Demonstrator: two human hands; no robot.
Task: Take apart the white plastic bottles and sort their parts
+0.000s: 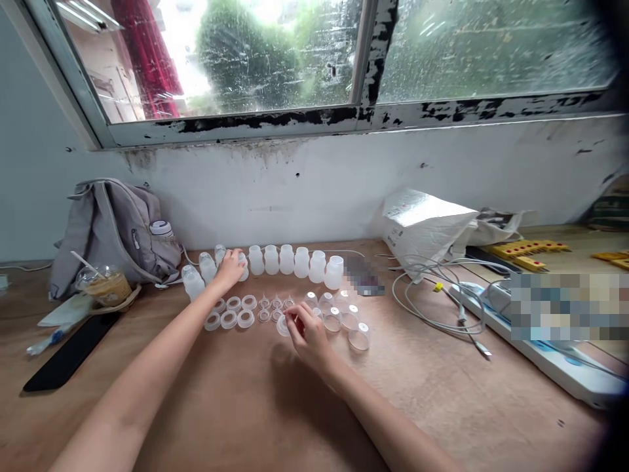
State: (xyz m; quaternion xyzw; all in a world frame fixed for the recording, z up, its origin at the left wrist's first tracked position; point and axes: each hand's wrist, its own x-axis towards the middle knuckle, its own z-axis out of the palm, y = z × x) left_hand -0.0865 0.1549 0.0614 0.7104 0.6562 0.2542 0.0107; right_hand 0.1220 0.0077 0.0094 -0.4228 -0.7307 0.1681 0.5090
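My left hand (pixel 230 269) is at the back row, its fingers closed around a frosted baby bottle (pixel 242 267). To its left stand several bottles (pixel 193 282) with clear domed tops on. Open-necked bottles (pixel 287 259) continue the row to the right. My right hand (pixel 309 331) is pinched low over the table; whatever lies between its fingertips is hidden. A white collar ring (pixel 282 326) lies just beside those fingertips. Left of it are clear teats (pixel 264 315) and more collar rings (pixel 228 319). Clear dome caps (pixel 358 337) lie to the right of my right hand.
A grey backpack (pixel 113 229), an iced drink cup (pixel 105 288) and a black flat case (pixel 71 354) are at the left. A white foil bag (pixel 422 223), coiled cables (pixel 422 308) and a white power strip (pixel 555 360) occupy the right. The wall stands behind the bottles.
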